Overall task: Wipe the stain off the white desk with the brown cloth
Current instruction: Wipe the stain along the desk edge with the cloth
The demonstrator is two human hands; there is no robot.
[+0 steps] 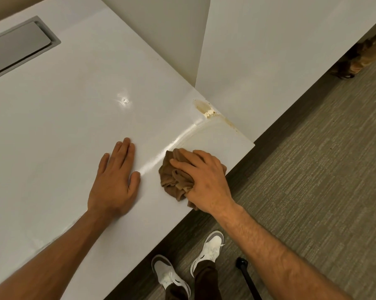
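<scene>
A brown, yellowish stain point(204, 107) sits at the far corner of the white desk point(63, 118), where a divider panel meets it. It trails along the seam toward the desk's right edge. My right hand point(204, 178) presses a crumpled brown cloth point(175, 177) onto the desk near the front edge, a hand's length below the stain. A wet curved streak runs from the cloth up to the stain. My left hand point(115, 178) lies flat on the desk, fingers together, just left of the cloth.
A grey cable hatch point(20, 46) is set into the desk at far left. A white divider panel point(269, 61) stands behind the stain. Grey carpet point(323, 169) lies to the right. A black pole point(247, 276) stands by my white shoes point(206, 250).
</scene>
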